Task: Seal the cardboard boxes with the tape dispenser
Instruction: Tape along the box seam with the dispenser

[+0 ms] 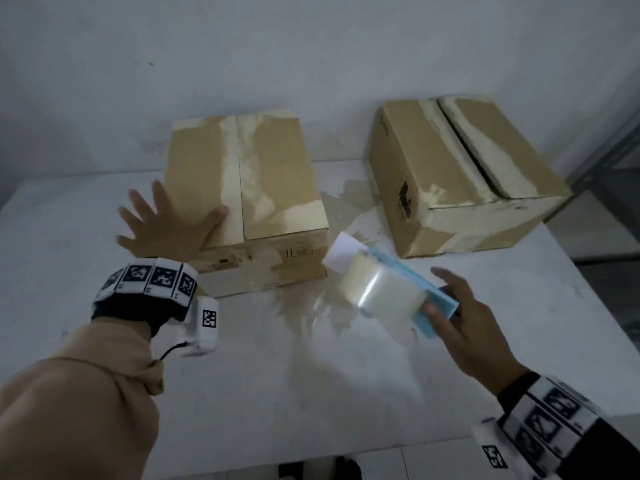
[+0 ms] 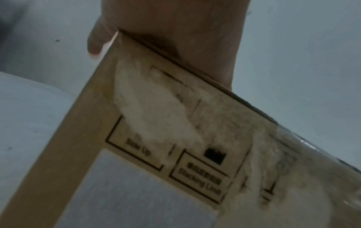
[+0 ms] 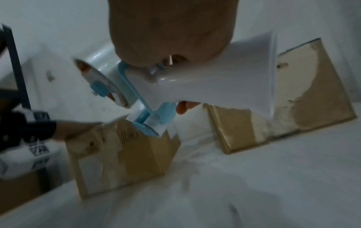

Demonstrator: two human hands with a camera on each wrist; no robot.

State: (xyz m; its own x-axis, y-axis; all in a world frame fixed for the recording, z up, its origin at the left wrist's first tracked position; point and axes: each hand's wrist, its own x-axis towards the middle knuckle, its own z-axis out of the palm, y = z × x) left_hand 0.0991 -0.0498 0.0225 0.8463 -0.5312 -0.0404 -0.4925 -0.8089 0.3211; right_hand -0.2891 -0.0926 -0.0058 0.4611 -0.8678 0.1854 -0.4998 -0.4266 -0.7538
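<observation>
Pressing flat with fingers spread wide, the left hand [image 1: 166,223] rests on the top of the nearer cardboard box [image 1: 263,188], at its front left corner, holding nothing; the likely purpose is to keep the flaps down and stop the box sliding when tape is drawn across it. The right hand [image 1: 474,327] grips the blue tape dispenser [image 1: 398,285] by its handle, fingers curled round it, and carries it in the air above the table [image 1: 346,393], just off the box's front right corner. The roll of clear tape faces the left, and a loose white tab sticks out at the dispenser's front end, pointing towards the box; held this way, the tab looks ready to be laid on the box's front face below the centre seam.

That seam runs front to back between the two hands. It shows pale torn patches but, as far as can be judged, no fresh strip.

A second cardboard box [image 1: 460,174] sits near the table's far right corner, well apart from both hands, its top flaps parted by a dark gap.
</observation>
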